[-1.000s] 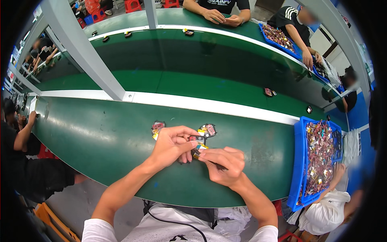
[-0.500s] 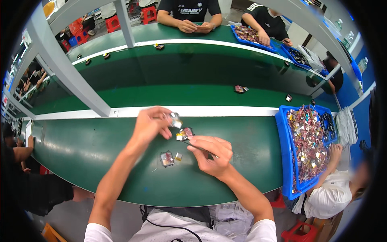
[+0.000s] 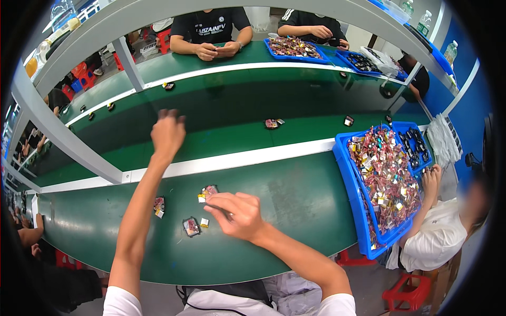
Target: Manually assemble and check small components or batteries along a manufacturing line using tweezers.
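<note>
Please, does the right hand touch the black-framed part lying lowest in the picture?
Apart. The head view shows green table and a small yellow-and-white piece between the right hand and the black-framed part.

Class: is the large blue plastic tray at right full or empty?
Full: small red-and-white parts lie heaped in the blue tray.

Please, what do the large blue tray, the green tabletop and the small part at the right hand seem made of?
Tray: probably plastic, slightly glossy; even colour and moulded-looking rim suggest it.
Tabletop: smooth, satin, perhaps rubber or laminate; it reflects light softly.
Part: its dark edge may be plastic; it is too small here to be sure.
</note>
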`<state>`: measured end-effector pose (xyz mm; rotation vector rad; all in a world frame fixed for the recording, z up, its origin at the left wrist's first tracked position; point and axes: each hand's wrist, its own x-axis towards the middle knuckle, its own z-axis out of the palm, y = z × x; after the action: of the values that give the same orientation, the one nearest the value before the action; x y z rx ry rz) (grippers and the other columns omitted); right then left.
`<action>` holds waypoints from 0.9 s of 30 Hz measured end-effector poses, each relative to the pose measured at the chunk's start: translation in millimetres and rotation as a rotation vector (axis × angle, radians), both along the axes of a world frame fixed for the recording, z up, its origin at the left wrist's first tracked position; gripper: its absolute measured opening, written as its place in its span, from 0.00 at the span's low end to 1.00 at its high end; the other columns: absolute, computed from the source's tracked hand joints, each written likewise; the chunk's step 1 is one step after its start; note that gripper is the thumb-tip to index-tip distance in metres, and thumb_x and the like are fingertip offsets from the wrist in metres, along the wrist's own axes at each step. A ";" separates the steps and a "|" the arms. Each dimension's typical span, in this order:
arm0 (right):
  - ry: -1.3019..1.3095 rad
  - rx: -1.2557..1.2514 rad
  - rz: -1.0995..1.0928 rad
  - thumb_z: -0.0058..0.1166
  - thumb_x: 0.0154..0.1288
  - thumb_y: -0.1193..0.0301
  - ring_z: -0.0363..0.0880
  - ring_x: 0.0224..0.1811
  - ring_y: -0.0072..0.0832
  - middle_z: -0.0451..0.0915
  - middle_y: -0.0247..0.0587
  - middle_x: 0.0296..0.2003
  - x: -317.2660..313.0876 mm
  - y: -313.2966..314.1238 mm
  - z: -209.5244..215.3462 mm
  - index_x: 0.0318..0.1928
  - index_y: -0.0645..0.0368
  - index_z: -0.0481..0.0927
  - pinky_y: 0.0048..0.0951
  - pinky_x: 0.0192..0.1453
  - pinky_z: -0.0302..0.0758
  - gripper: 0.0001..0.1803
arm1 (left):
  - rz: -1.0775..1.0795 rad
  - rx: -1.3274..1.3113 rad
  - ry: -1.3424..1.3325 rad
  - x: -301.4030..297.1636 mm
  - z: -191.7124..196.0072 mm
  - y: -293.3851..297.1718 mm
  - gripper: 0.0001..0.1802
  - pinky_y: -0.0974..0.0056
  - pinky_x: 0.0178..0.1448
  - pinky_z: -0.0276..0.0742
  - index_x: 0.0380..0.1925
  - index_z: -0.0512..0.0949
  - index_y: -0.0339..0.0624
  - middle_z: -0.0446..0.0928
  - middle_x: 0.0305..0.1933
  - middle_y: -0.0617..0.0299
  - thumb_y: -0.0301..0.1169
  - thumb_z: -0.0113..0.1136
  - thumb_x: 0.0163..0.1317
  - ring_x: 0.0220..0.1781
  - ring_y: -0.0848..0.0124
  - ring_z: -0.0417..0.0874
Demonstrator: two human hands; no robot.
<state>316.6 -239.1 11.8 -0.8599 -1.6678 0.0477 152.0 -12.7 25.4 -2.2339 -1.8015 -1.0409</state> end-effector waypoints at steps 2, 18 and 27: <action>0.004 -0.011 0.018 0.71 0.54 0.78 0.84 0.25 0.28 0.87 0.34 0.33 -3.3 0.0 -0.8 0.35 0.58 0.86 0.26 0.25 0.73 0.08 | -0.347 -0.216 -0.169 34.9 -1.3 20.4 0.12 0.50 0.40 0.86 0.42 0.86 0.43 0.87 0.42 0.49 0.37 0.62 0.66 0.39 0.51 0.89; 0.005 -0.091 0.009 0.72 0.54 0.77 0.81 0.22 0.29 0.87 0.34 0.33 -2.0 1.4 -7.6 0.36 0.57 0.86 0.27 0.24 0.72 0.09 | -0.390 -0.852 -0.294 172.2 6.3 16.1 0.17 0.68 0.24 0.76 0.32 0.84 0.31 0.82 0.26 0.55 0.38 0.72 0.62 0.23 0.71 0.83; 0.097 -0.170 0.033 0.72 0.53 0.79 0.73 0.14 0.24 0.88 0.40 0.32 -4.1 -3.5 2.7 0.35 0.60 0.86 0.25 0.22 0.71 0.09 | -0.612 -0.996 -0.768 46.5 46.9 -58.9 0.12 0.70 0.22 0.76 0.36 0.80 0.30 0.85 0.34 0.53 0.32 0.66 0.68 0.25 0.71 0.87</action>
<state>312.6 -242.6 14.5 -0.9425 -1.6031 0.2535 198.5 -71.6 72.3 -3.4917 -2.3269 -1.4580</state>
